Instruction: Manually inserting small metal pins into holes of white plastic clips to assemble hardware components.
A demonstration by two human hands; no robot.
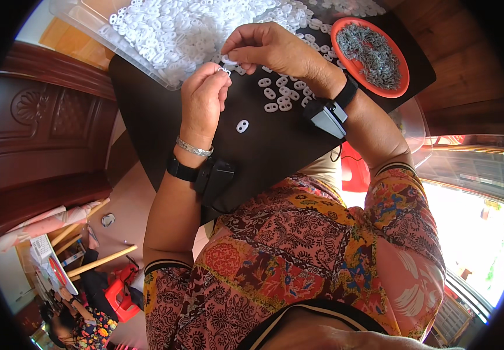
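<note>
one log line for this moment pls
left hand pinching small metal clip | right hand pinching white plastic piece | red dish of grey clips at right

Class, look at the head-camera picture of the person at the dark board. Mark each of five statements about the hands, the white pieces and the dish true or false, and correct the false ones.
1. The left hand pinches a small metal clip. True.
2. The red dish holds white rings. False: it holds small grey metal pieces.
3. The right hand pinches a white plastic piece. True.
4. The clear tray is empty. False: white plastic pieces fill it.
5. One white piece lies alone on the dark board. True.
</note>
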